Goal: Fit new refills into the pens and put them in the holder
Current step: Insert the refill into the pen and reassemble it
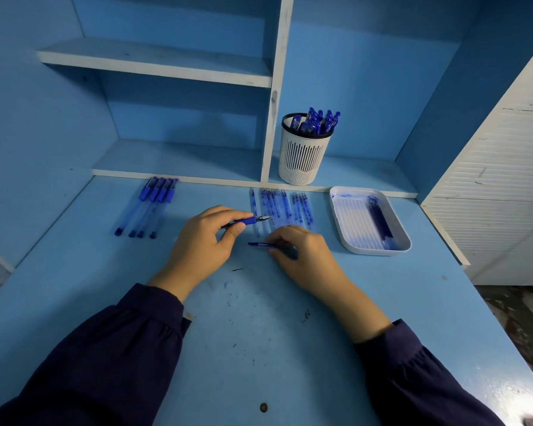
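Left hand (pixel 202 241) grips a blue rubber-gripped pen (pixel 249 221); right hand (pixel 305 256) pinches a thin blue refill (pixel 260 244). Both hands are in front of the white slotted plastic holder (pixel 302 158), over the blue worktop (pixel 259 333).

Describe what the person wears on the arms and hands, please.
The left sleeve and right sleeve are long, loose, dark navy cloth, gathered at the cuffs. The left hand and right hand are bare: no glove, ring or watch shows.

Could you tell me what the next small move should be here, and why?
Probably bring the slim blue piece in the right hand to the pen in the left hand and join them; each hand grips one part, held apart.
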`<state>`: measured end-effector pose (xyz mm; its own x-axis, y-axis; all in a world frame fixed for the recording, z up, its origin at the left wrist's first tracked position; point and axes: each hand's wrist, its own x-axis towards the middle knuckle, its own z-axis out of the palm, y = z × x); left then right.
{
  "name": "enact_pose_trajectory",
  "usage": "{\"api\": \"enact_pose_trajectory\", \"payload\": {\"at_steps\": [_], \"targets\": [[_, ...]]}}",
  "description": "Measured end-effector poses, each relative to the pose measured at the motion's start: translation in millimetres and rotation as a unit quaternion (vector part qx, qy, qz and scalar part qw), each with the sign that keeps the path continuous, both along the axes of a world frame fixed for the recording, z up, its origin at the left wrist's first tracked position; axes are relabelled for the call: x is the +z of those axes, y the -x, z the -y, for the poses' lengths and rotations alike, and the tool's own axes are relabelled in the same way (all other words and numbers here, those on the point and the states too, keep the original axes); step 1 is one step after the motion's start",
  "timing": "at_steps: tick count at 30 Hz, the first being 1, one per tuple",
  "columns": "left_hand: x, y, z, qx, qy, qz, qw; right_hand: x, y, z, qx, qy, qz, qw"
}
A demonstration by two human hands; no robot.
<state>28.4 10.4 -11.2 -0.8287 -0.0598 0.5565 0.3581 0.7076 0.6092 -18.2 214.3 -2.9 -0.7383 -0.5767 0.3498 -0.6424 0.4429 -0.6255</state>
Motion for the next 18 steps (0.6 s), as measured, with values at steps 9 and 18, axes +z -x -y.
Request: {"api": "enact_pose_trajectory", "payload": {"at_steps": [9,18], "targets": [[-1.0,-1.2,-2.7,-0.015,0.008,0.013,1.000,9.5,10.8,-12.2,-0.086,0.136,0.092,0.983],[-1.9,-3.0,-5.5,-0.032,0.010,0.017,0.999,10.4,7.1,-8.8,-0.068,0.147,0.079,0.984]]}}
